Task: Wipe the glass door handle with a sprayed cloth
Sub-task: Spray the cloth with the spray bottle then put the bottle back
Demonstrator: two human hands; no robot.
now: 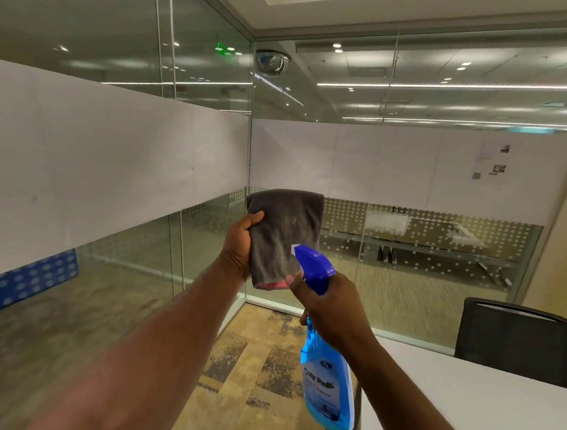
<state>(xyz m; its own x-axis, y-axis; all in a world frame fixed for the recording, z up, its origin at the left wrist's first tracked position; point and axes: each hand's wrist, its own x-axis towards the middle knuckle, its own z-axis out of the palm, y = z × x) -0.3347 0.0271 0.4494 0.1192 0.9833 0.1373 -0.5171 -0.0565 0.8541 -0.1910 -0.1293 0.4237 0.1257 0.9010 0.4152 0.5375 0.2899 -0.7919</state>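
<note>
My left hand (239,245) holds up a folded dark grey cloth (282,234) with a pink edge at its bottom. My right hand (328,307) grips a blue spray bottle (327,378) by the neck, one finger on the trigger. Its blue nozzle (311,259) points at the cloth from a few centimetres away, and a faint mist shows on the cloth's face. No door handle is in view.
Glass partition walls (437,255) with a frosted band meet in a corner ahead. A white table (462,405) lies at lower right with a black chair (515,338) behind it. Patterned carpet (251,361) covers the floor below.
</note>
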